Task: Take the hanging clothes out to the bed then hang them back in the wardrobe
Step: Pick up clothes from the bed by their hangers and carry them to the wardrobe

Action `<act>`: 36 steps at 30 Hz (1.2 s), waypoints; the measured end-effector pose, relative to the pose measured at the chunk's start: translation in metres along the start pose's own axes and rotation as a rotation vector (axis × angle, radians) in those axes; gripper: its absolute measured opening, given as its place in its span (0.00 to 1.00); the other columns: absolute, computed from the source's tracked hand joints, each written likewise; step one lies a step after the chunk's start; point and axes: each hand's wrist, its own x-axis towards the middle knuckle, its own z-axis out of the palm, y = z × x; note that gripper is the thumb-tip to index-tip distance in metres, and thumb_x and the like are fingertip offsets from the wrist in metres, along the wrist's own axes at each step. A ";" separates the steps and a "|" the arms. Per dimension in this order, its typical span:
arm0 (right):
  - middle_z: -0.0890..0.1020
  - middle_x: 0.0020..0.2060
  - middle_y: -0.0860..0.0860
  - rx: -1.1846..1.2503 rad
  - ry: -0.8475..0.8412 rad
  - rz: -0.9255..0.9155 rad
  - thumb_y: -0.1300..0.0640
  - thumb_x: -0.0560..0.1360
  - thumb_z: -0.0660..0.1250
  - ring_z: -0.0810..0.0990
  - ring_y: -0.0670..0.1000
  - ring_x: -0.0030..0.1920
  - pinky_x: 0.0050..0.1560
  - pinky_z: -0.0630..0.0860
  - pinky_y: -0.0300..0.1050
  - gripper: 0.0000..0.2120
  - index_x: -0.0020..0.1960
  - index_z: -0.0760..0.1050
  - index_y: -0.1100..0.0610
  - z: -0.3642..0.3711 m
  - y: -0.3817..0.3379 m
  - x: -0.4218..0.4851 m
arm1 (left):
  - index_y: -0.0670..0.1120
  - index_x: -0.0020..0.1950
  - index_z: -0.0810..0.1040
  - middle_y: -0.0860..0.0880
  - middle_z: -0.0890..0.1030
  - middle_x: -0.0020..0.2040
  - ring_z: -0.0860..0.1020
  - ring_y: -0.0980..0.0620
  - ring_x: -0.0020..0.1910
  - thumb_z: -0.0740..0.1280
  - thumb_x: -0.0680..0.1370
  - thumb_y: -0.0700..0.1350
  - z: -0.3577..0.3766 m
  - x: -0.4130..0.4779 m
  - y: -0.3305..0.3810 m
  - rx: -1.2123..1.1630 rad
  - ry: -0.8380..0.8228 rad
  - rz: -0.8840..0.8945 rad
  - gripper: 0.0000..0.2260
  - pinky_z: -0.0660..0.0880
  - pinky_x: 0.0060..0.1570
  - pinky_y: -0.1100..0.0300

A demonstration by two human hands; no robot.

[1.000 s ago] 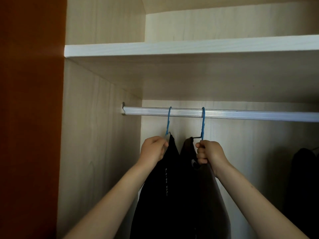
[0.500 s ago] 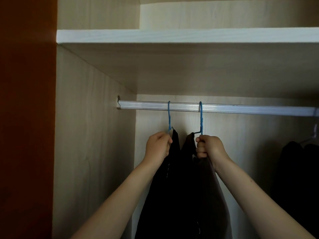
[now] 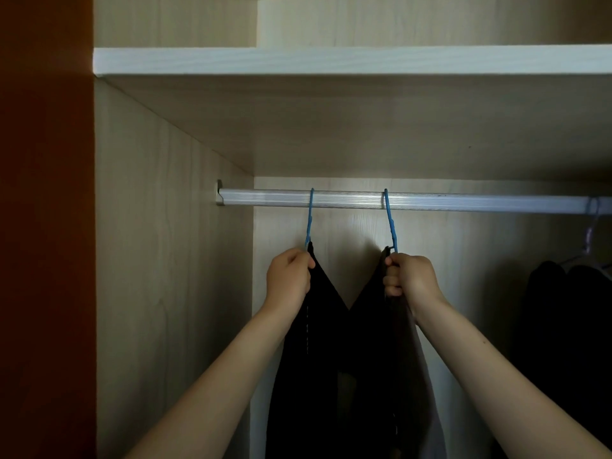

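filling nearly the whole view, the pale wood-grain wardrobe interior (image 3: 165, 260) stands open, with a reddish-brown panel (image 3: 46, 226) running down its left edge. a thick white-edged shelf board (image 3: 331, 61) crosses the top, and beneath it a ribbed silver metal hanging rail (image 3: 463, 202) spans from a bracket on the left wall to the right edge of the frame.

two dark garments hang from the rail near its left end. the left black garment (image 3: 314, 359) and the right dark brown-black garment (image 3: 390, 376) are spread apart at the top and meet lower down, forming a v-shaped gap between them. further right, well apart from these, more dark clothes (image 3: 563, 326) hang in shadow on a pale lilac hanger (image 3: 589, 236); their detail is too dim to make out.

both bare forearms reach up from the bottom of the view. the left hand (image 3: 289, 279) is curled closed around the top of the left garment, just below the left blue plastic hanger hook (image 3: 310, 220). the right hand (image 3: 410, 276) is clenched in a fist around the neck of the right blue plastic hanger hook (image 3: 390, 223) and the garment's top edge. both hooks sit over the rail.
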 end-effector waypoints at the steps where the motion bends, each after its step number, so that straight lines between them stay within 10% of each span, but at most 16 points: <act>1: 0.62 0.19 0.48 0.000 0.010 -0.008 0.65 0.79 0.55 0.58 0.45 0.17 0.17 0.56 0.35 0.13 0.36 0.68 0.60 -0.001 0.000 0.001 | 0.43 0.33 0.71 0.49 0.65 0.24 0.62 0.57 0.18 0.58 0.77 0.36 0.000 -0.001 0.000 -0.001 -0.002 -0.003 0.13 0.59 0.21 0.65; 9: 0.61 0.20 0.49 -0.034 0.015 -0.015 0.66 0.78 0.54 0.57 0.45 0.17 0.18 0.55 0.34 0.13 0.36 0.67 0.59 -0.004 0.000 0.002 | 0.41 0.38 0.75 0.47 0.76 0.27 0.76 0.50 0.24 0.58 0.78 0.42 -0.011 -0.003 0.015 0.340 -0.065 0.066 0.12 0.71 0.32 0.58; 12: 0.62 0.21 0.49 -0.053 -0.015 0.004 0.65 0.79 0.54 0.58 0.45 0.17 0.18 0.56 0.33 0.13 0.36 0.68 0.60 -0.005 -0.003 0.001 | 0.44 0.44 0.75 0.47 0.78 0.38 0.77 0.49 0.36 0.57 0.78 0.46 -0.021 0.009 0.032 0.846 0.149 0.312 0.10 0.69 0.34 0.57; 17: 0.63 0.18 0.49 -0.151 -0.060 0.006 0.65 0.79 0.55 0.61 0.46 0.17 0.21 0.61 0.38 0.14 0.37 0.73 0.64 -0.006 -0.010 -0.004 | 0.44 0.52 0.77 0.45 0.77 0.49 0.74 0.45 0.49 0.61 0.77 0.43 -0.027 0.061 0.054 1.036 0.266 0.859 0.08 0.69 0.48 0.53; 30: 0.66 0.17 0.49 -0.220 0.113 -0.164 0.67 0.75 0.60 0.62 0.46 0.16 0.20 0.58 0.33 0.14 0.30 0.72 0.62 -0.021 -0.014 0.011 | 0.50 0.47 0.73 0.49 0.79 0.44 0.75 0.45 0.46 0.51 0.79 0.56 -0.039 0.110 0.050 1.265 0.137 0.986 0.15 0.53 0.41 0.57; 36: 0.67 0.15 0.48 -0.315 0.224 -0.166 0.66 0.75 0.61 0.62 0.45 0.14 0.18 0.58 0.32 0.16 0.29 0.72 0.61 -0.068 -0.033 0.013 | 0.49 0.48 0.75 0.44 0.81 0.47 0.78 0.40 0.49 0.51 0.76 0.57 -0.037 0.114 0.045 1.262 0.178 1.032 0.17 0.62 0.43 0.50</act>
